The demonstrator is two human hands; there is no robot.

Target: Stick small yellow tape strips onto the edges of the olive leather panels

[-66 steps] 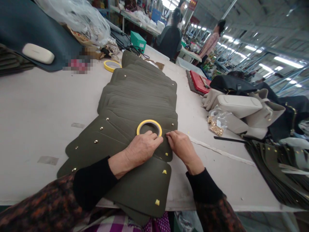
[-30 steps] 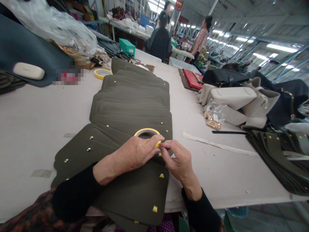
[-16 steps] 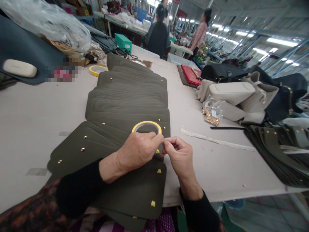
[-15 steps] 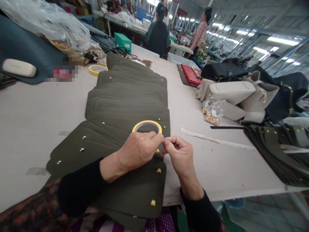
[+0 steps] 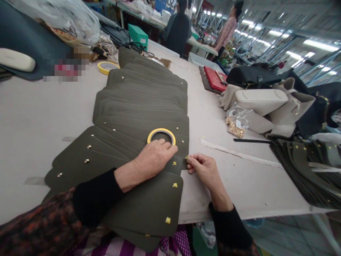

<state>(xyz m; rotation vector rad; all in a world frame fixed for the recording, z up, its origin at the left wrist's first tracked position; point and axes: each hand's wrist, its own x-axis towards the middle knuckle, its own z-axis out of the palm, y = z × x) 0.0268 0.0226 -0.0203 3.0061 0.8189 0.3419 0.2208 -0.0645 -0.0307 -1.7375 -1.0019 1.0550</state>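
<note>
My left hand is closed on a roll of yellow tape and rests over a fanned stack of dark olive panels. Just right of the stack, my right hand pinches a small piece of yellow tape between thumb and fingertips. Metal studs dot several panels. Bits of yellow tape stick along the right edges of the nearest ones. The underside of the tape roll is hidden by my left fingers.
A second tape roll lies at the back left. White strip, bag of gold hardware and beige bags are to the right, with more olive pieces at the table edge. Two people are in the background.
My hands have moved apart: the right has gone slightly right with a tape piece now visible in its pinch. The left, with the roll, has shifted slightly left and up.
</note>
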